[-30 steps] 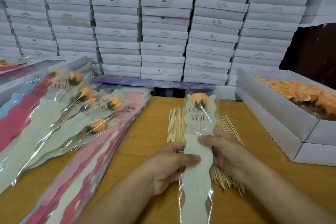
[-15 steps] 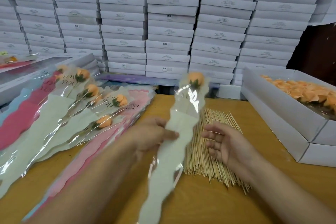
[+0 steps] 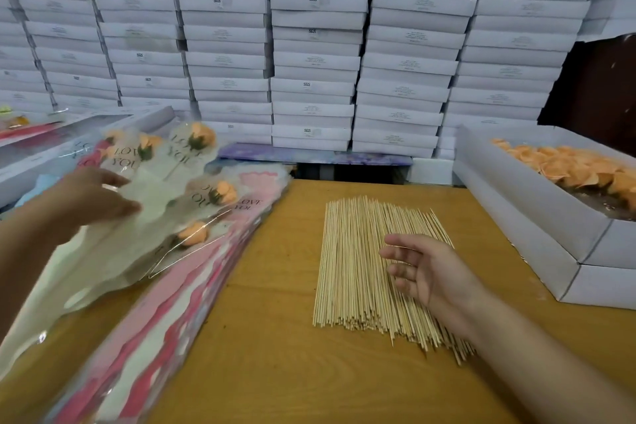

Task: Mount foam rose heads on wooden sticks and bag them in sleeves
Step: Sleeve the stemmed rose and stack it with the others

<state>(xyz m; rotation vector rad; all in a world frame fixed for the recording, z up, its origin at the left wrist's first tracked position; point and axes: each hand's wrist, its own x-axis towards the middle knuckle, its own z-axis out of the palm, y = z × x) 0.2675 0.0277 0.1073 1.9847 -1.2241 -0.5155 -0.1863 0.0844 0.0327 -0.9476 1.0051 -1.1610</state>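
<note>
**Sleeved rose at the left pile, right hand over the sticks**

Head view: the left hand (image 3: pixel 86 198) reaches out over the pile of bagged roses (image 3: pixel 192 234) at the left of the bench (image 3: pixel 275 337), fingers extended and touching the pale sleeve of the uppermost sleeved rose (image 3: pixel 198 138); motion blur hides whether the grip is closed on it, so I cannot tell. Under these lies a stack of pink sleeves (image 3: pixel 165 320) running to the bench's near edge. The right hand (image 3: pixel 423 268) hangs released, fingers loosely spread, holding nothing, over the right part of the bundle of wooden sticks (image 3: pixel 361 265) at bench centre. Bare wood shows between the sleeves and the sticks. An open white box (image 3: pixel 537 227) of orange foam rose heads (image 3: pixel 578 169) sits at the right edge. Stacked white cartons (image 3: pixel 316 45) fill the wall behind.
</note>
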